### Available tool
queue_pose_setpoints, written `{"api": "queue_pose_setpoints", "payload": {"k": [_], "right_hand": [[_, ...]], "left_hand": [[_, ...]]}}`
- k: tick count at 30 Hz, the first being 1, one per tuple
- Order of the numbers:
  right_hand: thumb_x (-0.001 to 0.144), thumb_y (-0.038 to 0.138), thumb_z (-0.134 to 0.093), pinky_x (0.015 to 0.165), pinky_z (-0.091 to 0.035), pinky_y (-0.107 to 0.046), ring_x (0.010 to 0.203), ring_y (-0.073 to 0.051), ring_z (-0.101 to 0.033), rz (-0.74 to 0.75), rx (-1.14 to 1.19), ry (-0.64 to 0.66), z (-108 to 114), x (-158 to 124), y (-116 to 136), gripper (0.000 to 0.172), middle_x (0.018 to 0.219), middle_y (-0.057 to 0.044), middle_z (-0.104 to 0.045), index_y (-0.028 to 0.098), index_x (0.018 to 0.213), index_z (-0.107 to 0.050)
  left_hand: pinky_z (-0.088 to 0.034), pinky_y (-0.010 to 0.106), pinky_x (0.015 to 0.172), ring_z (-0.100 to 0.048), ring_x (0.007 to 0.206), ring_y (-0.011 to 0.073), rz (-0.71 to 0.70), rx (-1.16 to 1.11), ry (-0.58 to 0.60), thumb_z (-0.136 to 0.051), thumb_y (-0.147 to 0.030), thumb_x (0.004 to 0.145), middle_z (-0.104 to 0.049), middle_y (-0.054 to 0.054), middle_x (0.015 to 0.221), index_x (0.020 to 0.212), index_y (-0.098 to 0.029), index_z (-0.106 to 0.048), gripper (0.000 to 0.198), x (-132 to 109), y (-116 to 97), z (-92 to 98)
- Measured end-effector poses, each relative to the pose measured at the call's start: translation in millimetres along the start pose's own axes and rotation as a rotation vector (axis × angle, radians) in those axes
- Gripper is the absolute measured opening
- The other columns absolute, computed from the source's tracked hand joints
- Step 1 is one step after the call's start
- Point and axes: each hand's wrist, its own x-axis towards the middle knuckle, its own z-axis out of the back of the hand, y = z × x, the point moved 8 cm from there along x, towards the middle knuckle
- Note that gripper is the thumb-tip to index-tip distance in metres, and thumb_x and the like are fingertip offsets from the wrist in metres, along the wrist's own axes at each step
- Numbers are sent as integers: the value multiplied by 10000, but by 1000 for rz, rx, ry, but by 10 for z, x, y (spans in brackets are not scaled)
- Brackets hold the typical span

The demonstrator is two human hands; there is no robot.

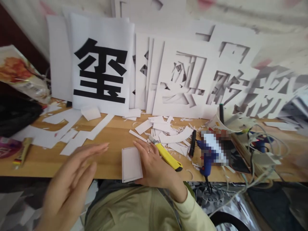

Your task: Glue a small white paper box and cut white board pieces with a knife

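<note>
Before us runs a wooden worktop (108,166). A white sheet (102,69) with a bold black character stands upright at its back; white cut-out boards (166,73) lean to the right of that sheet, and a snack packet (21,73) is to its left. Our hands are well apart: the left hand (72,176) is raised in front of the sheet, thumb parted from its fingers; the right hand (154,163), to the sheet's front right, touches one side of a small white box (132,163), though we cannot tell whether it grips. Farther to the sheet's front right we see a blue glue gun (206,165). The box is at the worktop's front edge, before the sheet's right side. A yellow cutter (168,156) lies to the sheet's front right, a small tube (23,152) to its front left.
</note>
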Motion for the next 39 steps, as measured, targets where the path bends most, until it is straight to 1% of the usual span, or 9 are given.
{"api": "queue_pose_setpoints", "payload": {"k": [2,4,8,12,16,20,26,29,39], "right_hand": [[609,238,-977,1268,-118,-675,1520,-376,-376,-9,38,-10,-28,13,-49,1322,1594,-281,-431,142,1625,-136],[627,203,-932,1268,-135,-655,1481,-374,-436,-6,76,-78,-41,-27,-81,1238,1546,-267,-491,148,1595,-162],[626,160,-865,1266,-159,-608,1477,-365,-438,57,116,-233,-48,-103,-69,1084,1550,-259,-480,171,1501,-225],[591,211,-919,1245,-240,-537,1453,-359,-457,55,108,-165,-50,-33,-87,1078,1509,-246,-507,154,1463,-289],[595,217,-917,1210,-284,-522,1458,-353,-443,98,73,-79,-8,28,-88,1144,1537,-215,-483,187,1525,-252],[596,215,-904,1170,-363,-453,1396,-325,-507,116,184,-137,20,28,-150,1022,1485,-198,-528,194,1436,-321],[579,187,-894,1125,-426,-397,1378,-300,-521,128,331,-151,-9,47,-174,924,1505,-189,-483,235,1309,-329],[567,217,-907,1100,-445,-415,1355,-318,-519,131,277,-110,21,83,-95,902,1465,-192,-490,230,1269,-341],[555,241,-872,1086,-445,-481,1298,-360,-497,137,10,14,128,235,231,862,1335,-170,-537,207,1278,-403]], "left_hand": [[-485,489,1184,-600,1363,326,140,-50,97,-651,-542,915,-703,57,1397,1227,-264,-716,423,124,316,-185],[-482,507,1182,-626,1337,351,247,-214,109,-713,-604,830,-707,111,1395,1230,-218,-704,556,238,611,-339],[-385,481,1255,-525,1453,313,262,-386,143,-732,-592,848,-608,120,1526,1362,-229,-621,640,458,877,-612],[-364,522,1261,-538,1441,328,242,-381,120,-752,-600,835,-631,153,1490,1318,-202,-634,637,581,961,-629],[-424,540,1222,-606,1370,341,282,-345,124,-782,-586,811,-697,155,1396,1249,-197,-663,598,486,1076,-522],[-449,517,1211,-593,1388,329,248,-312,144,-786,-538,830,-673,131,1440,1274,-229,-658,555,379,1068,-476],[-453,545,1201,-629,1339,350,273,-345,136,-814,-586,780,-717,150,1361,1202,-207,-696,579,420,1030,-455],[-462,549,1192,-659,1291,346,292,-361,136,-832,-580,762,-744,149,1301,1152,-193,-726,560,424,1029,-464],[-481,505,1174,-694,1228,290,268,-528,-22,-826,-507,766,-767,118,1225,1100,-199,-674,479,479,1045,-369]]}}
